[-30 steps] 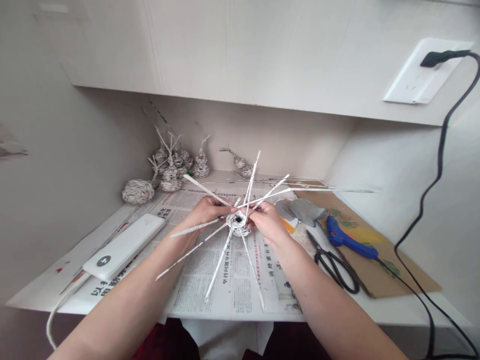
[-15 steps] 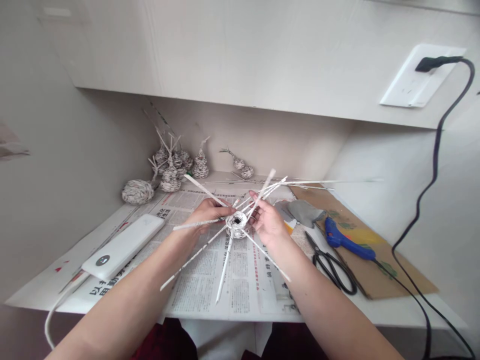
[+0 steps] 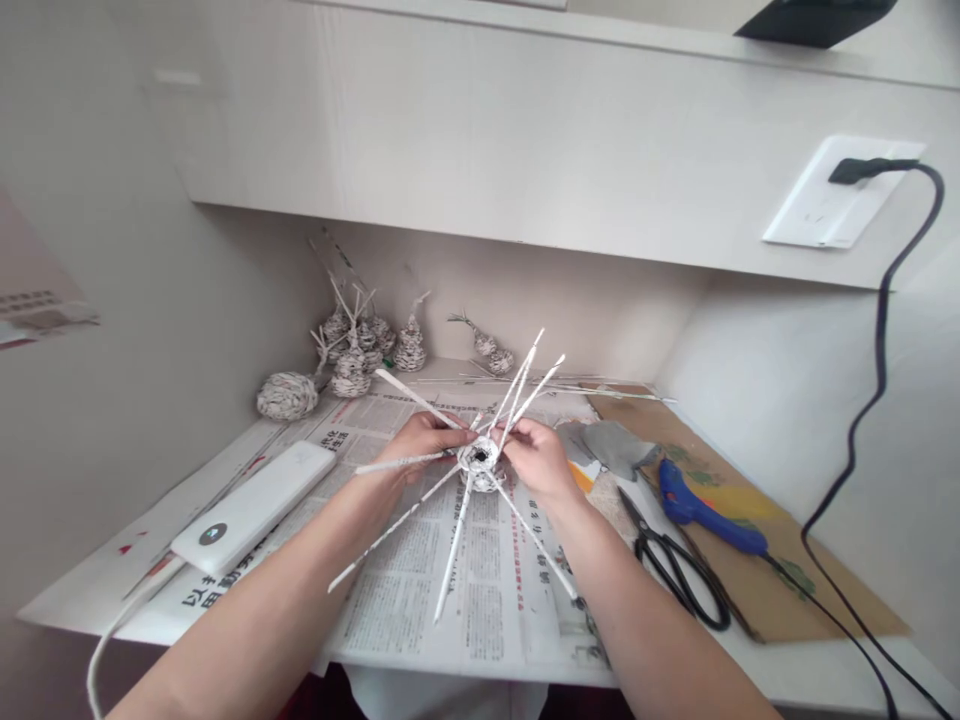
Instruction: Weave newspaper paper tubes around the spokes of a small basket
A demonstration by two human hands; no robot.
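Note:
A small woven paper piece [image 3: 480, 462], round with a dark hole in its top, is held just over the newspaper [image 3: 420, 590]. Rolled paper strips stick out from it in all directions like spokes. My left hand [image 3: 429, 440] grips its left side, thumb near the rim, fingers partly hidden behind it. At the right rim, my right hand [image 3: 534, 452] is closed with fingertips pinching paper strips [image 3: 525, 385] that point up and away. The underside of the piece is mostly out of sight.
Several woven gourd shapes [image 3: 351, 370] stand at the back left, with a round one [image 3: 287, 396] nearer. A white power bank [image 3: 255, 505] lies left. Black scissors [image 3: 675, 565], a blue glue gun [image 3: 709, 510], a grey cloth [image 3: 611, 447] and cardboard [image 3: 817, 590] lie right. A black cord [image 3: 851, 440] hangs from the socket.
My right hand has gone from loosely spread fingers to a pinch at the rim. The long strip that reached far right has swung away. The camera view has tilted up slightly.

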